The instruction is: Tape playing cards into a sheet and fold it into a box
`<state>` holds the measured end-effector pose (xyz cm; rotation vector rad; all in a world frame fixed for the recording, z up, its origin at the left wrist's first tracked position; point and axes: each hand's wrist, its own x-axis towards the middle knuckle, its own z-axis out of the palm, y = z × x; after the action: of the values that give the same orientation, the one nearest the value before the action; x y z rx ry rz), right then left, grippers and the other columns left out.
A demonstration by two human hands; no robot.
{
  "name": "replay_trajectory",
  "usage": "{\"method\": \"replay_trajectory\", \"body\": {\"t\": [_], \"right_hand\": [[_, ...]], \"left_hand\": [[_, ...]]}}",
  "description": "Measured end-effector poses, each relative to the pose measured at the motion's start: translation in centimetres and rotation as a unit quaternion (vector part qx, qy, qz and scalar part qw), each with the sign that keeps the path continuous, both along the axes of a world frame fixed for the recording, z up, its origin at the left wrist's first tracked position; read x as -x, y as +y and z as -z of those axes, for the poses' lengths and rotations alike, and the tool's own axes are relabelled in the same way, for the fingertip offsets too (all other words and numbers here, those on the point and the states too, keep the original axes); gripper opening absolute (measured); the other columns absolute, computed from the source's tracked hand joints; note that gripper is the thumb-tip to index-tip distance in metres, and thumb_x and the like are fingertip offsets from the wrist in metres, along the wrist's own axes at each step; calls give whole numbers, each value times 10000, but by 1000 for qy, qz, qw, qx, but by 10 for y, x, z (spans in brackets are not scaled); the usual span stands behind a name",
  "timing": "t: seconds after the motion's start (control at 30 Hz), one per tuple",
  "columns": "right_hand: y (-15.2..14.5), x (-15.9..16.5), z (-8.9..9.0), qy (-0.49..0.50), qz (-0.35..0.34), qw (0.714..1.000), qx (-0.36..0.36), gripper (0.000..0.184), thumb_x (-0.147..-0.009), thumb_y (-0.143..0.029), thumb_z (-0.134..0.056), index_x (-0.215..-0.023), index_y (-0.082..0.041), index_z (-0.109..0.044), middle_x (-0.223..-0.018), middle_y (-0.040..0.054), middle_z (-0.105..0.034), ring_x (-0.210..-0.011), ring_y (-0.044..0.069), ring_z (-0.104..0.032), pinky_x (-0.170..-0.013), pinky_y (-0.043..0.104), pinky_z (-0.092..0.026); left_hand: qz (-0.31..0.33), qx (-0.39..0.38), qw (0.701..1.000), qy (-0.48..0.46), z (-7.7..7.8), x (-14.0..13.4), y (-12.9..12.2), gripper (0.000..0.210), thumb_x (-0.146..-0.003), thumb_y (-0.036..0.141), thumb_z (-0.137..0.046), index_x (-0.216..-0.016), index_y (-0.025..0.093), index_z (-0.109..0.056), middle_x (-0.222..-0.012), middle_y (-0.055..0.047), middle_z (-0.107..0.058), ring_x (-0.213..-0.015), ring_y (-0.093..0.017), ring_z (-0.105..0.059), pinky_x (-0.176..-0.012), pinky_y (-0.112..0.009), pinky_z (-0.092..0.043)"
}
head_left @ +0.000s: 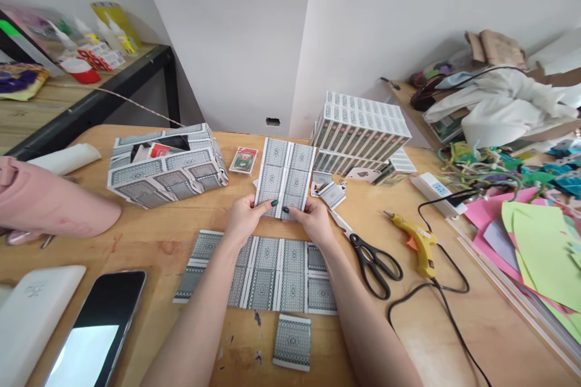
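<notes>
1. Currently, a card panel [296,172], patterned in two columns, tilts up at the centre of your view; whether its lower edge meets the table [158,242] cannot be told.
2. Grip: your left hand [247,217] is clamped on the panel's lower part at 7 o'clock, your right hand [313,217] likewise at 5. Both thumbs lie on the face; the fingers behind are mostly hidden.
3. Handling, by judgement: light, fairly stiff, smooth enough to slip, probably weakest along the white seams. The lower corners suit a pinch; even pressure should spare the centre line a fold.
4. Clock centred on the panel: at 6, laid-out cards [263,275] lie flat, partly hidden by your forearms [204,308]; a single card square [292,341] sits nearer you.
5. Between 3 and 4, card scraps [333,195] crowd your right hand. Scissors [356,239] at 4 to 5, tips towards that hand; corded glue gun [422,240] farther off at 4.
6. At 2, stacked card boxes [363,127] limit rightward room.
7. Boxed deck [244,160] at 10, card-covered box [167,172] at 9, phone [102,314] at 8.
</notes>
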<state>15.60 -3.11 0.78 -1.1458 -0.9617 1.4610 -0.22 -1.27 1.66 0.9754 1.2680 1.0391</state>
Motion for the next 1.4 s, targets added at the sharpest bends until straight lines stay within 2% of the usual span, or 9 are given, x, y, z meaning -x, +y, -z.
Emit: {"method": "replay_trajectory", "body": {"t": [0.2, 0.3, 0.4, 0.53, 0.67, 0.9, 1.07, 1.2, 1.4], "right_hand": [[1, 0, 2, 49, 100, 993, -43, 366, -624, -365, -742, -937, -198, -653, -999, 54, -702, -972, 236, -632, -932, 410, -464], [2, -7, 1, 111, 128, 985, -7, 392, -610, -371, -729, -961, -209, -662, -1049, 65, -690, -1048, 264, -605, -958, 426, -440], [3, -15, -4, 173, 89, 980, 36, 390, -653, -464, -661, -949, -211, -683, -1082, 62, -684, -1078, 275, -594, -936, 422, -453], [-1, -15, -7, 127, -52, 986, 97, 358, -651, -470, -690, -885, -199, -697, -883, 49, -730, -858, 273, -668, -738, 392, -518], [-5, -6, -2, 104, -31, 992, 61, 365, -606, -416, -749, -878, -186, -672, -822, 30, -728, -736, 228, -670, -664, 331, -507], [-5, 4, -2, 9, 10, 999, -31, 349, -727, -465, -642, -971, -217, -616, -1026, 33, -688, -952, 224, -622, -853, 350, -478], [-4, 8, -2, -70, 58, 993, -72, 305, -770, -461, -594, -961, -224, -594, -1125, 36, -639, -1048, 203, -559, -945, 321, -415], [-6, 4, -3, 5, 39, 998, -43, 300, -741, -423, -637, -965, -229, -589, -1054, 15, -667, -972, 196, -595, -875, 311, -450], [-4, -10, -3, 138, -20, 989, 44, 281, -588, -298, -781, -813, -196, -645, -744, -21, -689, -647, 144, -616, -642, 258, -476]], "left_hand": [[-2, -97, 995, -2, -6, -1, -2, 304, -638, 344, -716, -893, 183, -680, -1025, -63, -688, -998, -236, -601, -920, -390, -433], [-19, -193, 981, 34, -6, 3, -2, 82, -646, 277, -686, -690, 209, -677, -1217, -43, -586, -1169, -241, -497, -1022, -394, -351], [-39, -242, 966, 83, -7, 6, -1, 140, -657, 257, -662, -530, 211, -623, -1337, -6, -480, -1250, -239, -416, -1063, -384, -303], [-31, -208, 977, 40, -9, 4, 0, 146, -675, 293, -680, -813, 248, -701, -1372, -9, -456, -1234, -219, -443, -1041, -354, -334], [-84, -76, 989, -95, -8, 3, 3, 489, -775, 480, -557, -1197, 232, -557, -1200, -74, -612, -1132, -225, -543, -951, -363, -417], [2, -94, 995, 37, 4, -3, -1, 453, -741, 458, -624, -1110, 202, -570, -1123, -67, -643, -1088, -240, -560, -928, -342, -416], [-17, -129, 985, 117, 8, -10, -8, 374, -812, 446, -543, -1104, 212, -535, -1175, -75, -605, -1116, -223, -534, -941, -326, -390], [-32, -137, 988, 66, 10, -14, -7, 336, -807, 421, -563, -1064, 204, -546, -1121, -68, -629, -1064, -214, -565, -918, -329, -412], [-201, -121, 965, -113, 1, -9, 2, 330, -700, 303, -672, -999, 190, -587, -1033, -49, -671, -1005, -209, -602, -862, -314, -458]]}}
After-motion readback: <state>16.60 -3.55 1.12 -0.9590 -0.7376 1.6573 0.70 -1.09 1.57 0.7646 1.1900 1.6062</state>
